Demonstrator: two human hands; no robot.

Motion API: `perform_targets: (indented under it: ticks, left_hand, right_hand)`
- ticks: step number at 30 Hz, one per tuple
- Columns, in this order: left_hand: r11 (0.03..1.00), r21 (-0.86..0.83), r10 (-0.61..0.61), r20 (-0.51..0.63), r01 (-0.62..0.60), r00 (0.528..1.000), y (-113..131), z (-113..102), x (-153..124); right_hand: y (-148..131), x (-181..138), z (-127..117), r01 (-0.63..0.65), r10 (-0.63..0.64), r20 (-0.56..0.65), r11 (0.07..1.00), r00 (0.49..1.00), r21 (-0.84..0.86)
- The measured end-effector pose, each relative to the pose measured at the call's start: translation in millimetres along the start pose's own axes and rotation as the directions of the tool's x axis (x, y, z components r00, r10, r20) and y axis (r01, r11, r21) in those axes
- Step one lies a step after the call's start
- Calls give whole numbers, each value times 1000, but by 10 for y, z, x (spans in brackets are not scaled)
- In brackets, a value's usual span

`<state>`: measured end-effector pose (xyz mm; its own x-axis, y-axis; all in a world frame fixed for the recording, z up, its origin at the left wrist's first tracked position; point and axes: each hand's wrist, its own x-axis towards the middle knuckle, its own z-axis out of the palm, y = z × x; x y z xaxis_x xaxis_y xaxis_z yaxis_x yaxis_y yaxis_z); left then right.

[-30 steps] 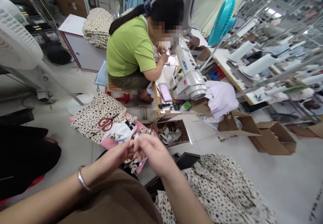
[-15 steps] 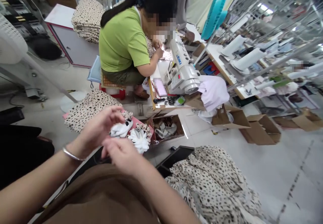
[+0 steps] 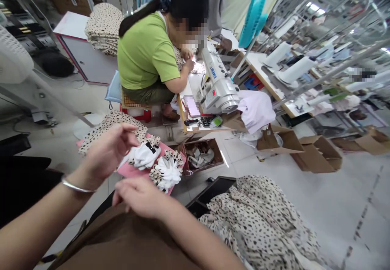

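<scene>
My left hand [image 3: 105,148], a silver bangle on its wrist, is raised with its fingers loosely bent and apart; nothing shows in it. Lower and closer to my body, my right hand [image 3: 138,197] has its fingers curled in, and whatever they might hold is hidden. Beyond both hands is a pink surface [image 3: 129,171] bearing a white bundle with a black patch [image 3: 146,156] and a gathered bundle of white strips [image 3: 169,171] mixed with spotted fabric. Neither hand touches these bundles. Behind them is a larger piece of spotted fabric [image 3: 112,126].
A co-worker in a green top [image 3: 146,55] sits at a sewing machine [image 3: 217,81]. An open carton [image 3: 221,148] stands on the floor by the table. A spotted fabric heap [image 3: 262,217] is at my right. A white fan's base [image 3: 83,126] stands to the left.
My hands have moved apart, the right one lower and closer to my body, the left one slightly leftward. More of the pink surface and the white bundle shows between them.
</scene>
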<state>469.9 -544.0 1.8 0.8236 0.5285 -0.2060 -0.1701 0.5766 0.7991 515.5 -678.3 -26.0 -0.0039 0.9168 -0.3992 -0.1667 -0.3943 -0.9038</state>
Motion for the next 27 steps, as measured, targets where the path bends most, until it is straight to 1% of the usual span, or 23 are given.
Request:
perform_targets:
  ticks: [1,2,3,4,5,6,7,8,9,10,11,13,14,15,16,17,19,20,21,23,25,26,27]
  left_hand:
    - [988,12,-153,99,153,983,-195,-16,-54]
    - [957,23,-286,204,288,936,-396,-24,-137]
    - [946,43,-322,251,322,913,-576,-23,-236]
    - [918,104,-396,323,383,860,-715,-15,-336]
    - [897,169,-441,371,408,817,-796,-1,-422]
    - [886,213,-463,384,411,799,-814,18,-484]
    - [884,235,-467,385,405,796,-768,40,-514]
    - [895,223,-445,369,387,816,-664,65,-512]
    - [916,181,-400,340,359,851,-515,92,-480]
    - [941,125,-339,306,316,890,-336,119,-424]
    - [963,60,-268,267,262,926,-145,143,-350]
    - [993,-69,-85,152,96,985,203,176,-180]
    - [993,-120,15,72,-6,997,323,180,-99]
    - [982,-153,111,-12,-111,994,391,175,-29]
    - [968,-168,175,-83,-187,981,397,160,22]
    - [964,-173,183,-119,-202,976,341,139,47]
    - [983,-173,40,-77,-53,996,79,88,1]
    - [981,-164,-103,17,104,995,-93,65,-71]
    - [958,-144,-231,115,246,966,-261,46,-170]
    - [899,-41,-401,321,435,858,-491,27,-400]
    - [883,91,-457,395,461,797,-472,38,-580]
    - [896,125,-440,383,426,812,-360,55,-622]
    - [925,122,-378,343,358,860,-193,77,-624]
  right_hand:
    - [-146,-45,-125,53,-58,-80,997,995,-58]
    - [-313,-82,-292,110,-122,-160,991,980,-80]
    - [-478,-109,-480,147,-159,-258,987,953,-66]
    - [-616,-123,-666,187,-186,-358,982,915,-32]
    - [-710,-124,-827,236,-200,-461,972,865,20]
    - [-749,-109,-946,286,-196,-551,955,811,82]
    - [-727,-76,-1008,338,-182,-621,930,762,143]
    - [-648,-29,-1008,380,-159,-664,902,731,203]
    - [-521,28,-946,403,-135,-672,877,729,262]
    - [-364,88,-830,398,-112,-644,861,757,317]
    - [-194,142,-672,365,-92,-582,853,808,372]
    - [95,206,-309,207,-51,-341,873,939,441]
    - [176,209,-145,98,-20,-186,904,982,417]
    - [195,194,-15,-2,15,-36,942,999,336]
    - [147,164,67,-62,47,69,973,997,224]
    - [31,126,95,-70,58,123,992,991,100]
    - [-357,47,-8,49,-43,68,995,997,-89]
    - [-593,14,-126,141,-143,-3,980,990,-144]
    - [-826,-13,-274,230,-248,-93,958,964,-169]
    - [-1189,-42,-603,326,-365,-285,929,887,-175]
    - [-1306,-30,-858,408,-416,-453,905,788,-122]
    - [-1255,-9,-917,451,-422,-511,890,749,-75]
    - [-1135,21,-916,491,-418,-545,871,727,-14]
